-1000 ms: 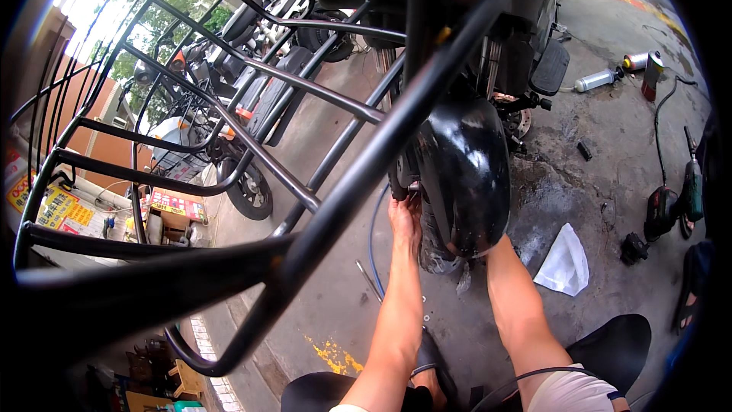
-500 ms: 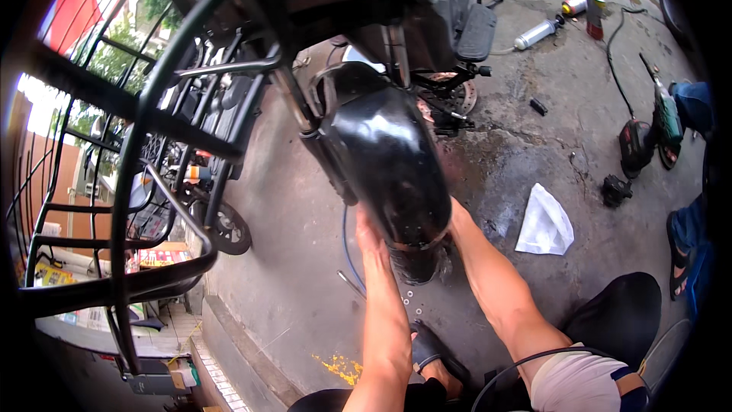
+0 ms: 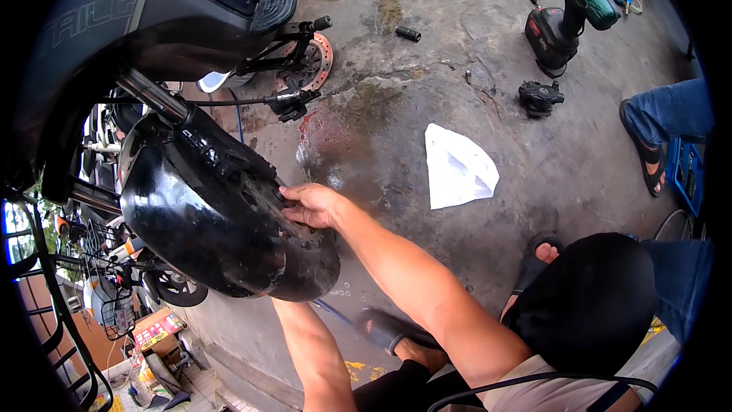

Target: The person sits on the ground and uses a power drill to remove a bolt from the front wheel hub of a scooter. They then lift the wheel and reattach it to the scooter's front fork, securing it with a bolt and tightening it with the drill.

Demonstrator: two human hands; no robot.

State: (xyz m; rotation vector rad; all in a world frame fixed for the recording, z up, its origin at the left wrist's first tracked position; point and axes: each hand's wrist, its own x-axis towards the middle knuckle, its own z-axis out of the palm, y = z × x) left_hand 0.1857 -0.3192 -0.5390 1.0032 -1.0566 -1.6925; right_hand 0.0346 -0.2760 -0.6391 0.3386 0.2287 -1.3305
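A scooter's glossy black front fender (image 3: 191,214) fills the left side, with the black tire (image 3: 314,268) showing below it. My right hand (image 3: 314,204) is at the lower end of the near fork leg (image 3: 229,151), thumb and fingers closed around it; the fingertips are partly hidden. Behind the tire and fender my left hand is out of sight; only its forearm (image 3: 305,336) shows. A loose brake caliper (image 3: 290,103) hangs on its hose near the fork, and a brake disc (image 3: 309,65) is beyond it.
On the stained concrete lie a white cloth (image 3: 457,168), a black socket (image 3: 408,33), a dark metal part (image 3: 540,98) and a cordless impact wrench (image 3: 568,19). Another person's sandaled foot (image 3: 646,156) stands at the right beside a blue toolbox (image 3: 688,175). Several washers (image 3: 343,290) lie near my foot.
My view has swung right and closer, so the scooter sits farther left. My right hand, hidden behind the fender before, now shows at the fork's lower end.
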